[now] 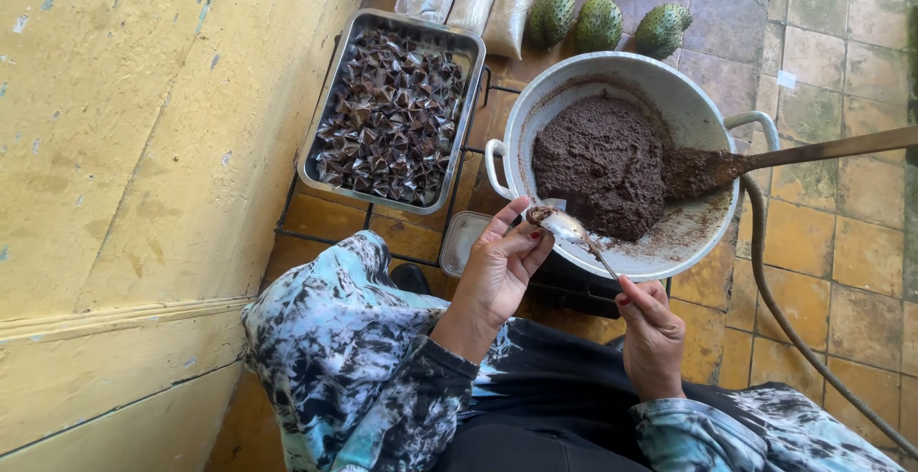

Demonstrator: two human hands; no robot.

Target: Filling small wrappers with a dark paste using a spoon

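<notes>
Tie-dyed sleeves [354, 357] frame both of my hands low in the view. With my right hand [653, 338] I pinch the handle of a small metal spoon [566, 228] between thumb and fingertips, so I can steer its bowl finely. It carries a dab of dark brown paste and rests at the fingers of my left hand [499, 266], which is cupped half open around something small that I cannot make out. I keep both hands at the rim of the white pot [698, 113], so the paste [598, 166] inside is close for scooping. A wooden paddle [755, 161] leans in the pot. On my left a steel tray [330, 118] holds dark folded parcels [392, 113], near enough to reach.
</notes>
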